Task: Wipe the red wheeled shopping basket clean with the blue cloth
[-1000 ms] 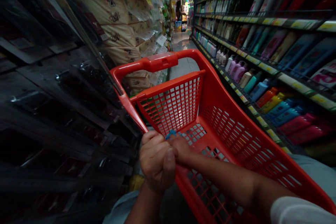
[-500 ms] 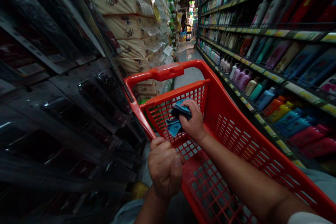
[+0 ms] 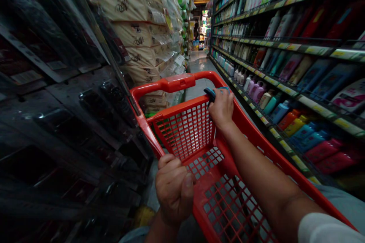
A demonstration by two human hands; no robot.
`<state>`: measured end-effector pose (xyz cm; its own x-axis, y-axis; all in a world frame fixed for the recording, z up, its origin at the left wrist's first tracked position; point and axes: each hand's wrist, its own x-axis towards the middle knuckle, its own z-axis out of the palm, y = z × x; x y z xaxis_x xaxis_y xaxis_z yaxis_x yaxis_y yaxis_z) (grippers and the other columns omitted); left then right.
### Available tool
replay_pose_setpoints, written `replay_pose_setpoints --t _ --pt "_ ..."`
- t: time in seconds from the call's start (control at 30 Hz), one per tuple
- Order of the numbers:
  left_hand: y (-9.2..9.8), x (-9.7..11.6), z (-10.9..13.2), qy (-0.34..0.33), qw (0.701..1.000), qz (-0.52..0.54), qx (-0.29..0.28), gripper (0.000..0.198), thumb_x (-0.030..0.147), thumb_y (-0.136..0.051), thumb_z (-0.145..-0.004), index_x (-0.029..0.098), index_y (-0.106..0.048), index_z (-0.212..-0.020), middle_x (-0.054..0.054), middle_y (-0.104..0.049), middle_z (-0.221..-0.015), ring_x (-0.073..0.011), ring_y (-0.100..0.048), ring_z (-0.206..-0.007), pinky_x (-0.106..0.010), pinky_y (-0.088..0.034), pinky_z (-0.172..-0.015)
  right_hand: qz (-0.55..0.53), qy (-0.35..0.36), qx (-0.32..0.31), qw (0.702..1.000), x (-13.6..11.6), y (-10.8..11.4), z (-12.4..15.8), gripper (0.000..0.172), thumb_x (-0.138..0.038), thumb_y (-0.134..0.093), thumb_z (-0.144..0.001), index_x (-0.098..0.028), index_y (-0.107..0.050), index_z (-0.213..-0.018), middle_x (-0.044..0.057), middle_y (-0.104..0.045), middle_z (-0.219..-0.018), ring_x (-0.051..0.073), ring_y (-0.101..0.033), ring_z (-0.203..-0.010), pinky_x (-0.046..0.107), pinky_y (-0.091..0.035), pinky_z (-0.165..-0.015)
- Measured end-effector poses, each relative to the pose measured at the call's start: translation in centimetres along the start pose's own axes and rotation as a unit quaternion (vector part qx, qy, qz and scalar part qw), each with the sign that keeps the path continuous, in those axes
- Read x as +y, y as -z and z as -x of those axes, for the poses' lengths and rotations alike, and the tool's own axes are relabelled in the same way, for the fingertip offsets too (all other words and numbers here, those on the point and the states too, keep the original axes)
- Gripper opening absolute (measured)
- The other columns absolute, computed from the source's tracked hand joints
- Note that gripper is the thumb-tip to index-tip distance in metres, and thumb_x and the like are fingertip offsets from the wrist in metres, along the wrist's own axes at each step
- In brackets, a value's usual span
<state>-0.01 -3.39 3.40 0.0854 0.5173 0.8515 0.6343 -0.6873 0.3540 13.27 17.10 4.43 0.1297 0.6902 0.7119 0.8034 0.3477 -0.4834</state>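
The left grip (image 3: 174,191) is clenched on the rim of the red shopping basket (image 3: 171,84); the right grip (image 3: 221,108) pinches a blue cloth (image 3: 210,93). Bottle shelves (image 3: 285,79) stand at 3 o'clock, stacked tissue packs (image 3: 132,34) at 11 o'clock.

A supermarket aisle: long shelves (image 3: 285,45) of toiletry bottles (image 3: 281,112) with yellow price strips (image 3: 288,90) face tall stacks of plastic-wrapped packs (image 3: 132,32), and a red shopping cart (image 3: 171,83) stands on the shiny floor (image 3: 199,66).

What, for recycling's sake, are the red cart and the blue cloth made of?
The red cart looks like moulded plastic: glossy, with a one-piece grid wall. The blue cloth in the right hand looks like soft matt fabric, since it bunches; the exact fibre is too small to tell.
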Motion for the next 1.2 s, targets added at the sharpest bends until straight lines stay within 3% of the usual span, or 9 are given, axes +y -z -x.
replay_pose_setpoints --t 0.17,0.37,0.57,0.8,0.87,1.0,1.07,1.13,1.2 --pt "0.2 0.1 0.2 0.006 1.000 0.007 0.014 0.036 0.013 -0.037 -0.098 0.021 -0.050 -0.064 0.006 -0.044 -0.050 -0.0105 -0.041 -0.050 -0.039 -0.036 -0.073 -0.081 0.217 -0.105 0.967 -2.9 0.0 1.8 0.057 -0.004 -0.055 -0.076 -0.023 -0.064 -0.130 0.010 -0.059 -0.131 0.031 -0.045 -0.118 0.051 -0.048 -0.105" --pt "0.3 0.2 0.5 0.008 1.000 0.007 -0.005 0.039 0.016 -0.036 -0.099 0.021 -0.049 -0.063 0.005 -0.043 -0.049 -0.0112 -0.041 -0.051 -0.039 -0.034 -0.073 -0.067 -0.033 -0.040 0.996 -2.8 0.0 1.3 0.051 -0.003 -0.050 -0.080 -0.016 -0.065 -0.127 0.017 -0.055 -0.133 0.036 -0.044 -0.119 0.057 -0.047 -0.102" --pt "1.1 -0.2 -0.1 -0.019 0.999 -0.012 -0.034 0.037 0.017 -0.036 -0.099 0.022 -0.050 -0.066 0.006 -0.049 -0.049 -0.0120 -0.043 -0.050 -0.039 -0.038 -0.073 -0.157 0.277 -0.171 0.933 -8.4 0.4 5.3 0.053 -0.008 -0.057 -0.083 -0.026 -0.063 -0.133 0.005 -0.058 -0.141 0.030 -0.043 -0.120 0.048 -0.048 -0.105" --pt "3.5 -5.3 -2.2 -0.070 0.985 -0.155 -0.033 0.030 0.027 -0.044 -0.098 0.024 -0.065 -0.076 -0.003 -0.073 -0.077 -0.0230 -0.066 -0.097 -0.053 -0.035 -0.108 -0.080 0.017 -0.054 0.995 -4.0 0.3 1.2 0.042 -0.006 -0.053 -0.082 -0.018 -0.071 -0.117 0.011 -0.064 -0.125 0.033 -0.049 -0.114 0.051 -0.046 -0.103" --pt "3.0 -6.2 -2.6 -0.071 0.990 -0.116 -0.036 0.037 0.025 -0.039 -0.099 0.023 -0.057 -0.067 -0.001 -0.065 -0.065 -0.0193 -0.064 -0.080 -0.050 -0.041 -0.103 -0.094 0.030 -0.054 0.994 -4.9 -0.6 2.8 0.046 -0.006 -0.052 -0.082 -0.019 -0.068 -0.123 0.012 -0.060 -0.131 0.032 -0.047 -0.119 0.051 -0.042 -0.108" --pt "1.8 -6.2 -2.7 -0.074 0.993 -0.089 -0.021 0.040 0.026 -0.036 -0.101 0.023 -0.050 -0.063 0.001 -0.055 -0.056 -0.0153 -0.051 -0.060 -0.044 -0.046 -0.086 -0.146 0.231 -0.111 0.956 -7.5 -3.9 8.7 0.045 -0.015 -0.056 -0.091 -0.029 -0.062 -0.133 0.006 -0.054 -0.140 0.027 -0.046 -0.125 0.045 -0.035 -0.115" --pt "1.7 -5.9 -2.8 -0.066 0.994 -0.087 -0.022 0.043 0.027 -0.035 -0.101 0.022 -0.048 -0.061 0.001 -0.053 -0.055 -0.0156 -0.051 -0.060 -0.044 -0.044 -0.085 -0.161 0.295 -0.125 0.934 -6.6 -5.4 10.2 0.039 -0.018 -0.056 -0.093 -0.032 -0.064 -0.127 0.004 -0.058 -0.132 0.024 -0.049 -0.121 0.043 -0.035 -0.116" --pt "1.8 -5.6 -2.9 -0.055 0.994 -0.087 -0.029 0.046 0.028 -0.034 -0.102 0.022 -0.045 -0.058 0.001 -0.051 -0.053 -0.0155 -0.049 -0.059 -0.044 -0.043 -0.084 -0.163 0.244 -0.093 0.951 -4.0 -6.2 9.8 0.036 -0.015 -0.056 -0.089 -0.030 -0.067 -0.121 0.007 -0.058 -0.125 0.026 -0.049 -0.119 0.046 -0.036 -0.115" --pt "1.9 -5.4 -3.0 -0.046 0.995 -0.085 -0.034 0.047 0.028 -0.033 -0.102 0.022 -0.043 -0.056 0.002 -0.048 -0.051 -0.0153 -0.047 -0.057 -0.044 -0.041 -0.083 -0.157 0.090 -0.013 0.983 -1.0 -6.3 8.0 0.040 -0.009 -0.052 -0.085 -0.023 -0.065 -0.120 0.012 -0.053 -0.126 0.028 -0.048 -0.122 0.049 -0.037 -0.114"
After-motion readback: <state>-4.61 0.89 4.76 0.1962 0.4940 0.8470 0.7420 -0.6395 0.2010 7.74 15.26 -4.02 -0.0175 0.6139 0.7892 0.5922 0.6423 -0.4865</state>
